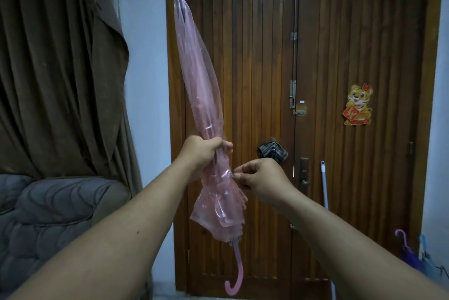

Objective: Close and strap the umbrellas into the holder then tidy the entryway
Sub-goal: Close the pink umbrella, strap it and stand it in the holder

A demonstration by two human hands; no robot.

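Two bare forearms reach forward from the bottom corners and meet at a pink see-through umbrella (201, 95) held upright in front of a door. The left hand (202, 152) is wrapped in a full fist round the gathered canopy about two thirds of the way down, knuckles up, squeezing the plastic tight against the shaft. The right hand (261, 178) sits just below and to the right of it, fingers curled in a narrow pinch on a small piece at the edge of the loose folds; what it pinches is too small to make out. Below both hands the canopy flares out unfastened, and the pink crook handle (66, 282) hangs lowest, while the pink tip points up near the top of the frame. To the left stands a grey quilted sofa (48, 214) with a brown curtain (60, 69) behind it. At the lower right corner, a purple umbrella (405, 248) and a blue umbrella (425, 251) stand together, handles up; whatever holds them is cut off. A pale pole (324, 185) leans against the slatted wooden double door (352, 44), which carries a tiger sticker (358, 105) and a dark cloth (272, 150) on its handle.
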